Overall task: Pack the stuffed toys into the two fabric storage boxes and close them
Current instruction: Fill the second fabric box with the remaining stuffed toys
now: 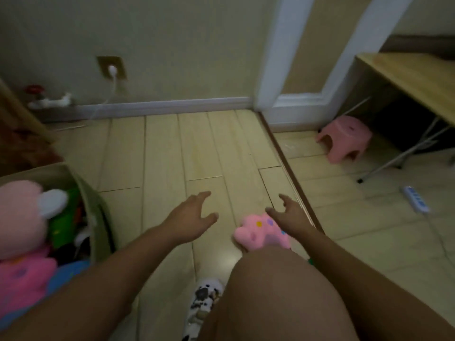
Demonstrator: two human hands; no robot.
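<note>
Pale wood plank floor (172, 148), dim light. Nearest: pink stuffed toy (261, 232) with coloured spots lies on the floor just past the knee (275, 286), partly hidden by it — long axis cannot be told. Right hand (290, 215) over the toy's far side, fingers spread and straight; contact unclear. Left hand (194, 215) spread, holding nothing, above bare floor. At left, fabric storage box (98, 207), lid off, holds pink plush (22, 217) and others. Farther right — pink stool (344, 139) beside a desk (413, 80).
</note>
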